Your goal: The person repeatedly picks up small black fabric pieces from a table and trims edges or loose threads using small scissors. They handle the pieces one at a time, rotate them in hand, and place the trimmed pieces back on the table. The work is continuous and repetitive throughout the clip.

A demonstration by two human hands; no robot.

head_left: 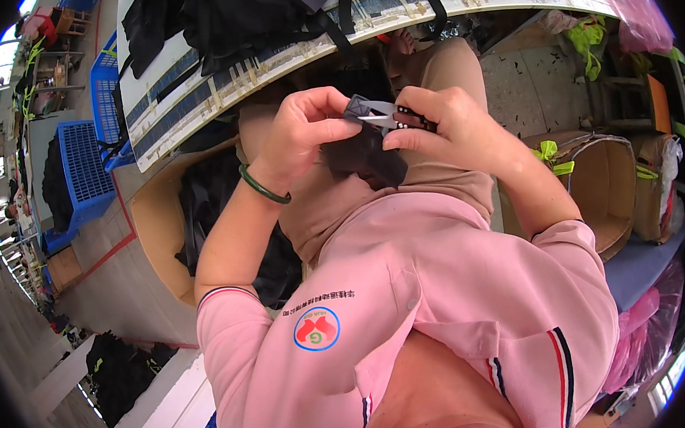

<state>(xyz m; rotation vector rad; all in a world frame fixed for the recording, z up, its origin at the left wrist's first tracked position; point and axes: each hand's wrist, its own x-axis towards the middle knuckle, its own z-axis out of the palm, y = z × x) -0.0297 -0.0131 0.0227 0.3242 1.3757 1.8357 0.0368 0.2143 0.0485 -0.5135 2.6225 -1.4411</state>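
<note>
My left hand [311, 127], a green bangle on its wrist, pinches the top edge of a small black fabric piece [364, 157] between thumb and fingers. The rest of that piece hangs down over my lap. In my right hand [441, 119] is a pair of thread snips [383, 119], with pale metal blades and a dark, white-dotted grip partly covered by my fingers. The blades point left and meet the fabric's edge beside my left fingertips. Whether they have cut into it cannot be made out.
A worn white table [297, 50] crosses in front of me, heaped with black fabric and straps [238, 17]. Cardboard boxes stand at my left [159, 228] and right [602, 185]; the left one holds black fabric. Blue plastic crates [84, 166] are farther left. Yellow-green strips [588, 43] hang at right.
</note>
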